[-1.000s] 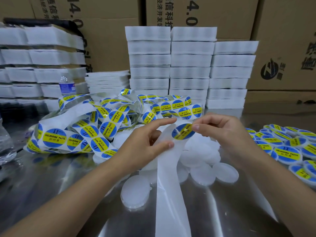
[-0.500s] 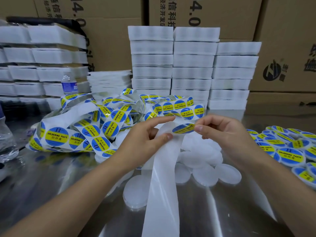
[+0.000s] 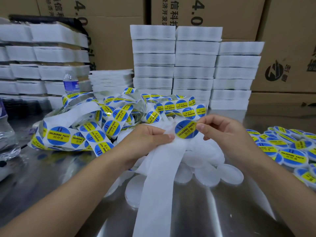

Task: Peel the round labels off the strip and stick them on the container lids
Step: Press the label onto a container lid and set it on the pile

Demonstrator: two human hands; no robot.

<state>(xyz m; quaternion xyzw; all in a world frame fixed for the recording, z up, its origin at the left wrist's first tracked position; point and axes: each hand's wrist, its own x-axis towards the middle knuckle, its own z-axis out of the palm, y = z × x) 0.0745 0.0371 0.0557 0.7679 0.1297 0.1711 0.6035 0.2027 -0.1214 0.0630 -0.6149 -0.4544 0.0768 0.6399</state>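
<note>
My right hand (image 3: pixel 220 129) pinches the round label (image 3: pixel 186 129) by its right edge; my left hand (image 3: pixel 145 139) grips the white strip (image 3: pixel 159 177) just beside it, above the bench (image 3: pixel 222 211). I judge the label feather-light, floppy and sticky underneath, so I hold edges only or it folds onto itself. Bare lids (image 3: pixel 229 175) lie below, partly covered by the hanging strip; tangled unpeeled labels (image 3: pixel 95 127) crowd behind.
</note>
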